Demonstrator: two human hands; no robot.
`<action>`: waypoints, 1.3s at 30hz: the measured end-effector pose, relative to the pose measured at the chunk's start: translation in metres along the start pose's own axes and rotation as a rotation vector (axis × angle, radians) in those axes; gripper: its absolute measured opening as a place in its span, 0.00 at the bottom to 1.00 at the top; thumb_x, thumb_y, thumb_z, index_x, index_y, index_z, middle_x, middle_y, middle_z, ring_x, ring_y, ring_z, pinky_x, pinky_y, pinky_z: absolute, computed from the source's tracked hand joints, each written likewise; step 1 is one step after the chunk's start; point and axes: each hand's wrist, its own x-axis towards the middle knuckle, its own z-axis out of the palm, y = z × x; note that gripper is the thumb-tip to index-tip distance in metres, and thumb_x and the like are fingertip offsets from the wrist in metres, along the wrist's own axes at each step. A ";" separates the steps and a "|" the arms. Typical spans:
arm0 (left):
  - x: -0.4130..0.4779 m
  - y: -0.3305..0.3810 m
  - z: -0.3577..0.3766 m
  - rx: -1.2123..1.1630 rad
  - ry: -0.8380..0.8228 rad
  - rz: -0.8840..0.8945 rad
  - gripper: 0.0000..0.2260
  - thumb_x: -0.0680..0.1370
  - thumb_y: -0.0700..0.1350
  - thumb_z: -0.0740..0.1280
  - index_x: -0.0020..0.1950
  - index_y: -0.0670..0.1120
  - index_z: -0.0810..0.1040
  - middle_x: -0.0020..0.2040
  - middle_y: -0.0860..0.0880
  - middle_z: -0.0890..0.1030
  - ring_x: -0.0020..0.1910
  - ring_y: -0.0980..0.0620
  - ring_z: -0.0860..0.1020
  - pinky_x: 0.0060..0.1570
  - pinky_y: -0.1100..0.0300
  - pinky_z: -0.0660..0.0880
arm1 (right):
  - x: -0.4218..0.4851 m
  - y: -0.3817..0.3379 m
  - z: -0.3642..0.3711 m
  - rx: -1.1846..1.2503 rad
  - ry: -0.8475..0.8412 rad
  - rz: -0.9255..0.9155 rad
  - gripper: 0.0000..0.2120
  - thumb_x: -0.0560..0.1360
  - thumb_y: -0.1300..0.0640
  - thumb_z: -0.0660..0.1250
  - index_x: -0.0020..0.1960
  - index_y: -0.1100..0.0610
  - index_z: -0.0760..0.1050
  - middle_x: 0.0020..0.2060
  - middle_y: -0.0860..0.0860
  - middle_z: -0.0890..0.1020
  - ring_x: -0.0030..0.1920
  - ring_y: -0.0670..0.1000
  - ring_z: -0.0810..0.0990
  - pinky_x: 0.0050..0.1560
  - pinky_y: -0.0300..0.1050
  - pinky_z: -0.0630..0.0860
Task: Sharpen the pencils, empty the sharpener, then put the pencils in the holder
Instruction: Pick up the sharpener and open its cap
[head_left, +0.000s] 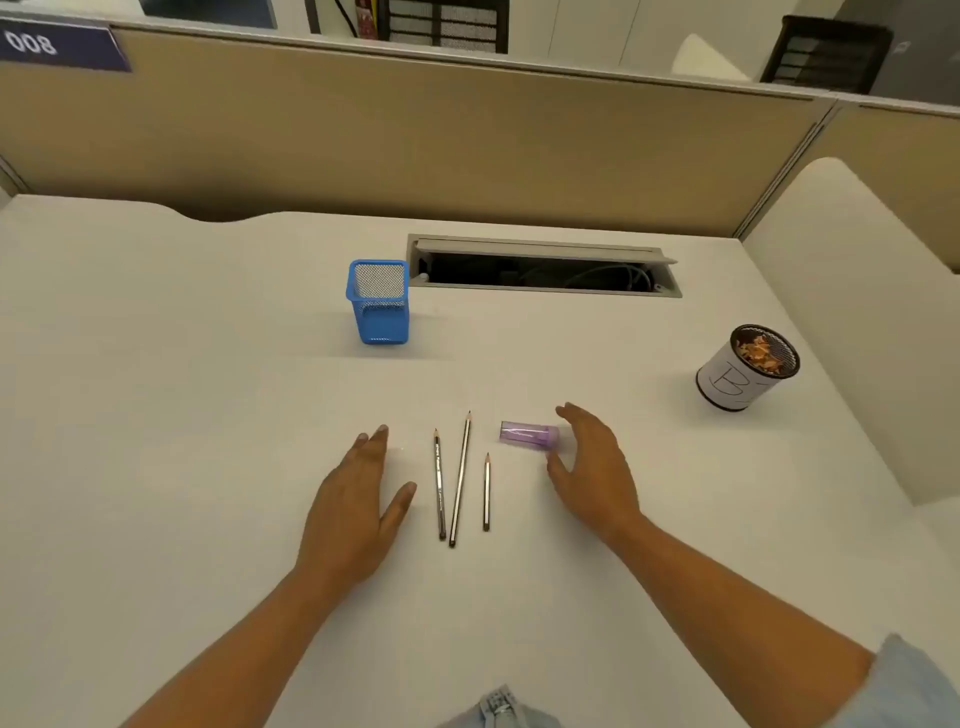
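Three grey pencils lie side by side on the white desk, tips pointing away: a left pencil (439, 483), a long middle pencil (460, 478) and a short right pencil (487, 491). A purple see-through sharpener (527, 434) lies on its side just right of them. My right hand (592, 462) is open, fingers spread, its fingertips at the sharpener's right end. My left hand (358, 499) rests open and flat on the desk left of the pencils. A blue mesh pencil holder (378, 301) stands upright behind them, with nothing visible inside.
A round mesh cup (748, 369) wrapped in white paper, holding pencil shavings, stands at the right. An open cable slot (543, 267) is set into the desk behind the holder. A beige partition closes the back. A white desk section rises at the right.
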 end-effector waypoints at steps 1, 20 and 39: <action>0.005 0.004 -0.001 -0.031 0.017 0.027 0.31 0.80 0.57 0.60 0.79 0.49 0.53 0.77 0.49 0.63 0.77 0.51 0.59 0.72 0.56 0.57 | 0.006 0.001 0.001 -0.020 0.011 -0.029 0.27 0.74 0.58 0.69 0.71 0.52 0.69 0.70 0.49 0.74 0.70 0.51 0.70 0.70 0.44 0.65; 0.041 0.089 0.004 -0.020 0.098 0.322 0.10 0.76 0.50 0.69 0.54 0.47 0.77 0.47 0.50 0.81 0.47 0.48 0.78 0.47 0.55 0.75 | -0.007 -0.095 -0.025 0.483 -0.205 0.010 0.04 0.73 0.57 0.73 0.47 0.51 0.80 0.38 0.46 0.85 0.39 0.49 0.83 0.39 0.39 0.79; 0.022 0.100 -0.013 0.089 0.059 0.112 0.07 0.73 0.45 0.68 0.38 0.48 0.71 0.32 0.53 0.74 0.29 0.51 0.71 0.24 0.60 0.62 | -0.025 -0.130 -0.033 0.259 -0.206 -0.013 0.09 0.75 0.58 0.66 0.49 0.48 0.84 0.41 0.41 0.86 0.43 0.45 0.83 0.43 0.43 0.82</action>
